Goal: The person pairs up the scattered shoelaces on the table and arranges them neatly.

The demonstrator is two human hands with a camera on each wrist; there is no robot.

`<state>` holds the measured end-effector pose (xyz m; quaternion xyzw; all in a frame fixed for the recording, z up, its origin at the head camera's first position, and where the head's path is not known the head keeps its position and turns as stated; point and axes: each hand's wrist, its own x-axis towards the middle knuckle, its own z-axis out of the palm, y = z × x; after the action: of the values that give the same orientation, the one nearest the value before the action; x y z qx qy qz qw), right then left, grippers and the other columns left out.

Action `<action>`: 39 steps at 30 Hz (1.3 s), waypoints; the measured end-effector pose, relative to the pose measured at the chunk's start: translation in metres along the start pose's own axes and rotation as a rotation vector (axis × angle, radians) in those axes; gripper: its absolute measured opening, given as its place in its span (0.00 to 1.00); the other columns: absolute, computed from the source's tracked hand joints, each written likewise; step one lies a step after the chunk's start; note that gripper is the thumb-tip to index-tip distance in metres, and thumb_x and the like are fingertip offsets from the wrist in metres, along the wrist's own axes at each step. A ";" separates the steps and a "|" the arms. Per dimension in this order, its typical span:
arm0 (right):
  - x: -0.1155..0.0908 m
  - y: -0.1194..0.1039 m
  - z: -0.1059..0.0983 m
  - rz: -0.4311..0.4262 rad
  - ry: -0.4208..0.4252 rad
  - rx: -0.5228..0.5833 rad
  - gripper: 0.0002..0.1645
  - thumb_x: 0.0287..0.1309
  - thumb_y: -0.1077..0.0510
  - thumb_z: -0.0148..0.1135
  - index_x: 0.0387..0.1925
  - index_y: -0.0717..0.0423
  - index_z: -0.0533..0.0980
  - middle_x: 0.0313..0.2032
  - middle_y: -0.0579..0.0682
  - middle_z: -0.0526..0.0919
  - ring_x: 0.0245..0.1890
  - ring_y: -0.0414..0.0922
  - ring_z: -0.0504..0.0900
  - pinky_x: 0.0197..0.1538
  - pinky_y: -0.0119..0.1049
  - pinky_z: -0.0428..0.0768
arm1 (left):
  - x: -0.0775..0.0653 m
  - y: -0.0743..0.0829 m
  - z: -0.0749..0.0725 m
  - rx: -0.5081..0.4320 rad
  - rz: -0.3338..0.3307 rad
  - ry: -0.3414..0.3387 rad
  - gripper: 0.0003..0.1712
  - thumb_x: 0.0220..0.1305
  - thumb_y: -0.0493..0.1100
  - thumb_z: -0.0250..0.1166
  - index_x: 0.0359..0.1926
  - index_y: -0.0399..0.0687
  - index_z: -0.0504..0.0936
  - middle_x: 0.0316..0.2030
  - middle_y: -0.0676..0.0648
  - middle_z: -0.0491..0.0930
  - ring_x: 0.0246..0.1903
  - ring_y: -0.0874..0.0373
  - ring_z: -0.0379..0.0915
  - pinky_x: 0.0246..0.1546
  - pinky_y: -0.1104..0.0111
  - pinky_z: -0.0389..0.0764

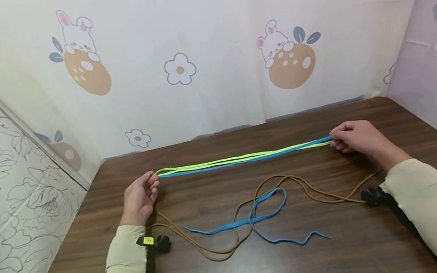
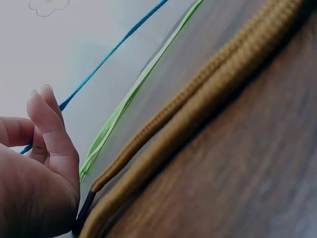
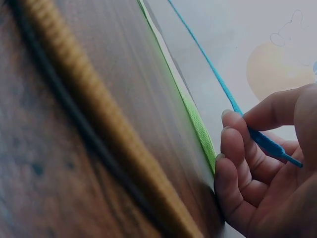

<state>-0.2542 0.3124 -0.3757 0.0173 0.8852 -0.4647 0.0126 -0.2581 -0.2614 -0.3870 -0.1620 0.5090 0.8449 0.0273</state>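
Observation:
A flat blue shoelace [image 1: 198, 171] is drawn nearly straight between the two hands. My left hand [image 1: 140, 198] pinches its left end between thumb and fingers. With thumb against fingers, my right hand [image 1: 355, 138] holds the other end, and the lace's narrow tip [image 3: 293, 160] sticks out past the grip in the right wrist view. A yellow-green shoelace [image 3: 198, 129], doubled over, stretches alongside the blue one across the back of the table; both of its ends come close to the hands.
Nearer me on the brown wooden table [image 1: 304, 269], a long brown round lace [image 1: 218, 252] lies in loose curves. Another blue shoelace [image 1: 233, 225] is looped over it. A patterned wall covering [image 1: 229, 93] stands behind the table's back edge.

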 end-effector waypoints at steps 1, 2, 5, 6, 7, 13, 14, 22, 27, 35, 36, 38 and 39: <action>0.000 0.000 0.000 0.003 0.002 0.000 0.25 0.75 0.52 0.48 0.54 0.72 0.74 0.33 0.49 0.86 0.32 0.39 0.83 0.36 0.35 0.84 | 0.000 0.000 0.000 0.003 -0.001 -0.003 0.09 0.76 0.41 0.58 0.40 0.45 0.83 0.27 0.50 0.85 0.24 0.64 0.79 0.23 0.76 0.77; 0.000 0.001 0.000 0.007 0.004 0.001 0.24 0.75 0.53 0.49 0.54 0.72 0.74 0.33 0.49 0.86 0.31 0.39 0.83 0.36 0.35 0.84 | 0.000 0.000 0.000 0.005 -0.001 -0.006 0.09 0.76 0.41 0.57 0.40 0.45 0.83 0.28 0.50 0.85 0.24 0.64 0.80 0.23 0.77 0.77; -0.001 0.002 0.001 0.013 0.017 0.000 0.24 0.75 0.53 0.49 0.54 0.72 0.74 0.33 0.49 0.86 0.31 0.38 0.83 0.36 0.35 0.84 | 0.001 0.000 -0.001 -0.005 -0.006 -0.015 0.09 0.76 0.41 0.58 0.40 0.44 0.83 0.30 0.49 0.86 0.25 0.64 0.80 0.24 0.77 0.77; -0.001 0.002 0.001 0.015 0.020 -0.001 0.24 0.75 0.53 0.49 0.54 0.72 0.74 0.33 0.49 0.86 0.31 0.38 0.83 0.36 0.35 0.84 | 0.001 0.000 -0.002 -0.008 -0.006 -0.019 0.09 0.76 0.41 0.57 0.40 0.43 0.82 0.31 0.49 0.87 0.25 0.64 0.80 0.25 0.77 0.78; -0.001 0.002 0.001 0.018 0.023 -0.001 0.24 0.75 0.53 0.49 0.54 0.72 0.74 0.33 0.49 0.86 0.30 0.38 0.83 0.35 0.35 0.84 | 0.001 0.000 -0.002 -0.009 -0.007 -0.017 0.08 0.76 0.41 0.57 0.40 0.43 0.81 0.32 0.49 0.87 0.25 0.64 0.80 0.25 0.77 0.78; 0.000 0.002 0.001 0.013 0.018 -0.003 0.24 0.75 0.53 0.49 0.54 0.73 0.74 0.32 0.49 0.86 0.30 0.38 0.83 0.35 0.34 0.84 | 0.001 0.002 -0.002 -0.034 -0.019 -0.006 0.09 0.77 0.40 0.56 0.51 0.40 0.74 0.35 0.48 0.87 0.28 0.62 0.81 0.28 0.75 0.79; 0.000 0.002 0.001 0.013 0.016 -0.002 0.24 0.75 0.53 0.49 0.54 0.72 0.74 0.32 0.49 0.86 0.30 0.38 0.83 0.35 0.34 0.84 | 0.001 0.002 -0.002 -0.040 -0.022 -0.007 0.10 0.77 0.40 0.55 0.53 0.40 0.73 0.35 0.48 0.87 0.29 0.62 0.82 0.29 0.75 0.80; 0.000 0.000 0.003 0.014 0.018 -0.008 0.24 0.75 0.52 0.49 0.54 0.71 0.74 0.33 0.48 0.86 0.32 0.38 0.83 0.36 0.35 0.84 | 0.000 0.003 -0.004 -0.057 -0.029 0.002 0.13 0.78 0.41 0.52 0.57 0.39 0.70 0.38 0.47 0.87 0.32 0.60 0.83 0.33 0.74 0.80; 0.001 0.000 0.003 0.009 0.011 -0.007 0.24 0.75 0.52 0.49 0.55 0.72 0.74 0.34 0.48 0.86 0.31 0.37 0.82 0.36 0.34 0.84 | 0.000 0.004 -0.005 -0.067 -0.032 0.000 0.15 0.79 0.41 0.50 0.59 0.39 0.69 0.42 0.47 0.86 0.34 0.60 0.83 0.35 0.74 0.81; 0.001 0.000 0.002 0.009 0.020 -0.021 0.24 0.75 0.52 0.49 0.54 0.70 0.75 0.34 0.48 0.86 0.32 0.38 0.83 0.36 0.35 0.84 | 0.001 0.004 -0.006 -0.040 -0.025 -0.025 0.22 0.79 0.41 0.48 0.68 0.38 0.62 0.47 0.46 0.84 0.40 0.60 0.83 0.40 0.74 0.80; 0.001 0.000 0.002 0.012 0.020 -0.022 0.24 0.75 0.52 0.49 0.54 0.70 0.75 0.34 0.48 0.86 0.32 0.38 0.83 0.36 0.35 0.84 | 0.001 0.004 -0.006 -0.039 -0.025 -0.027 0.22 0.79 0.41 0.48 0.69 0.38 0.61 0.48 0.46 0.84 0.40 0.59 0.83 0.41 0.74 0.80; 0.001 0.000 0.001 0.014 0.015 -0.020 0.24 0.75 0.52 0.49 0.54 0.71 0.75 0.34 0.48 0.86 0.32 0.38 0.83 0.36 0.35 0.84 | 0.002 0.003 -0.006 -0.038 -0.031 -0.026 0.23 0.79 0.42 0.48 0.70 0.38 0.60 0.50 0.46 0.83 0.41 0.59 0.83 0.41 0.73 0.80; 0.001 0.000 0.000 0.016 0.014 -0.018 0.24 0.75 0.52 0.49 0.54 0.71 0.74 0.34 0.48 0.86 0.32 0.38 0.83 0.36 0.35 0.84 | 0.002 0.003 -0.006 -0.037 -0.033 -0.028 0.24 0.79 0.42 0.48 0.70 0.38 0.60 0.51 0.45 0.83 0.41 0.59 0.83 0.42 0.73 0.80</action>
<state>-0.2548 0.3123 -0.3763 0.0276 0.8892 -0.4566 0.0103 -0.2588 -0.2684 -0.3876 -0.1591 0.4899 0.8559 0.0453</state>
